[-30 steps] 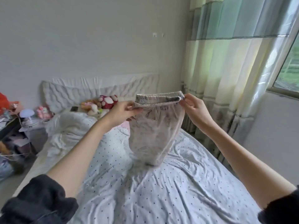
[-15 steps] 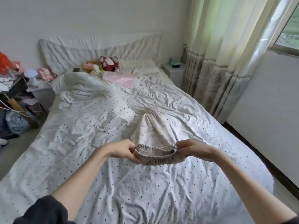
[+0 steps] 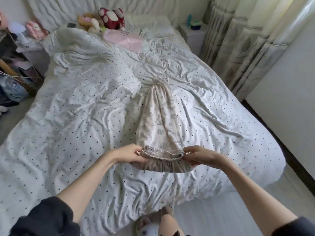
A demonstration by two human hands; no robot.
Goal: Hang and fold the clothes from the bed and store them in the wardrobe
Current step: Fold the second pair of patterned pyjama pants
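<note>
Beige trousers (image 3: 159, 120) lengthwise toward headboard

Left hand (image 3: 130, 153): fingers curled, pinching the left end of the trousers' elastic waistband (image 3: 162, 153); forearm bare, dark sleeve pushed up near the elbow. Right hand (image 3: 202, 155): fingers curled, pinching the waistband's right end; forearm bare, dark cuff at the frame corner. Both arms extended forward, hands level, the waistband stretched between them.

My dotted bed (image 3: 81, 126) fills the room; pale curtains (image 3: 247, 40) hang far right, a cluttered stand (image 3: 15, 53) far left.
</note>
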